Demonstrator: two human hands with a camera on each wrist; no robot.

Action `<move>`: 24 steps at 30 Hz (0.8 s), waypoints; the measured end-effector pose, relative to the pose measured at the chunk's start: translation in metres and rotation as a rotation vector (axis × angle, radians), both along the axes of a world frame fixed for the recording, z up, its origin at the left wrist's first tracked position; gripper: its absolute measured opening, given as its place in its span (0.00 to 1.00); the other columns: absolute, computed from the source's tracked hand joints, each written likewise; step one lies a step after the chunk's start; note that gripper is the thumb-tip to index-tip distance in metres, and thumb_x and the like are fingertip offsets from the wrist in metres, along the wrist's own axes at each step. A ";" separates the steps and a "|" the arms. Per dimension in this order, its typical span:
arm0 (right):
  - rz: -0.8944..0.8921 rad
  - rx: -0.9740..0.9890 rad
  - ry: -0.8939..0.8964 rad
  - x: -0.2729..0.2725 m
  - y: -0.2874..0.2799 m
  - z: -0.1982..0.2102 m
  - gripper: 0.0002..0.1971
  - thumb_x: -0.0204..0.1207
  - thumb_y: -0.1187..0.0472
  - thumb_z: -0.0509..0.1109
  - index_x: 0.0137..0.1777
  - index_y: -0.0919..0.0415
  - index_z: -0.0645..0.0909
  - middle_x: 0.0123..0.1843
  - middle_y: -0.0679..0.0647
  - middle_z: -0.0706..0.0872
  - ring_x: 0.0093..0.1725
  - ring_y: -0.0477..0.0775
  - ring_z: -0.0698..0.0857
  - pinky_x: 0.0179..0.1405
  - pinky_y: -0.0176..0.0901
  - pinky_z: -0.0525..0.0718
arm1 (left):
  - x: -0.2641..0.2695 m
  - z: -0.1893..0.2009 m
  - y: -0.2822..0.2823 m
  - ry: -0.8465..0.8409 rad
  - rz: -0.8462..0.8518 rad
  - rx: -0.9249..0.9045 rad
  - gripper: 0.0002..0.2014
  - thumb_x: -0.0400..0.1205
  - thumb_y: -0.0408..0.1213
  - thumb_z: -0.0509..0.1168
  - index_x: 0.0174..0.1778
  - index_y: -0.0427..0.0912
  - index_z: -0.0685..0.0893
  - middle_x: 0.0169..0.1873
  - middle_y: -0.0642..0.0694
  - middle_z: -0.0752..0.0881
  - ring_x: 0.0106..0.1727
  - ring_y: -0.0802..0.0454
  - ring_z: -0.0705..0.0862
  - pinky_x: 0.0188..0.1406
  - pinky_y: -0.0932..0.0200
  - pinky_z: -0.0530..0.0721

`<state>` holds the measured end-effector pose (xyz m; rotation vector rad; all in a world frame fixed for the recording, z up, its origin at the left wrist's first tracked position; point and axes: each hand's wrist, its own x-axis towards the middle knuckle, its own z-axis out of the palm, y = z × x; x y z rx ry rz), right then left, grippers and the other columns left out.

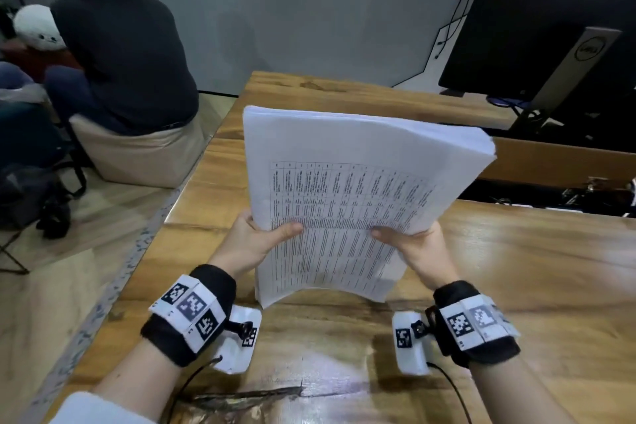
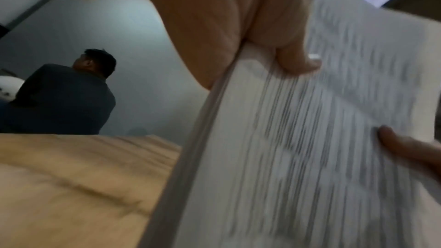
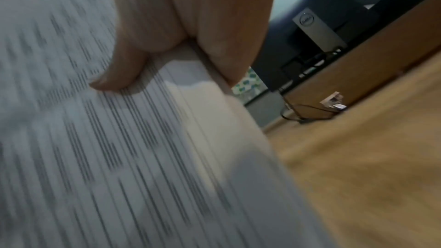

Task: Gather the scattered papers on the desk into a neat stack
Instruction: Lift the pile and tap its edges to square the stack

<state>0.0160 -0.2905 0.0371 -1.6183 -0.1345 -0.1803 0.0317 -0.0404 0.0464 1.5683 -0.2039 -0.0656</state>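
A thick stack of white printed papers (image 1: 347, 196) stands tilted on its lower edge on the wooden desk (image 1: 533, 262), its top leaning away from me. A table of small print covers the front sheet. My left hand (image 1: 256, 241) grips the stack's left edge, thumb on the front sheet. My right hand (image 1: 411, 244) grips the right edge the same way. In the left wrist view the stack (image 2: 298, 157) shows its layered edge under my left hand (image 2: 274, 48). The right wrist view shows my right hand (image 3: 155, 54) with its thumb pressed on the blurred stack (image 3: 95, 157).
A dark monitor (image 1: 550, 21) on a silver stand sits at the back right, with cables behind a raised wooden ledge (image 1: 550, 162). A person in dark clothes (image 1: 127, 55) sits on a beige seat left of the desk. The desk's left edge (image 1: 137, 268) runs close to my left arm.
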 end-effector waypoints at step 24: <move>-0.082 -0.049 0.283 -0.006 0.005 -0.019 0.02 0.73 0.59 0.73 0.44 0.53 0.84 0.45 0.48 0.90 0.45 0.47 0.90 0.49 0.43 0.88 | 0.023 0.005 0.003 0.378 -0.181 -0.096 0.16 0.78 0.30 0.65 0.62 0.42 0.80 0.59 0.43 0.86 0.62 0.47 0.85 0.62 0.48 0.83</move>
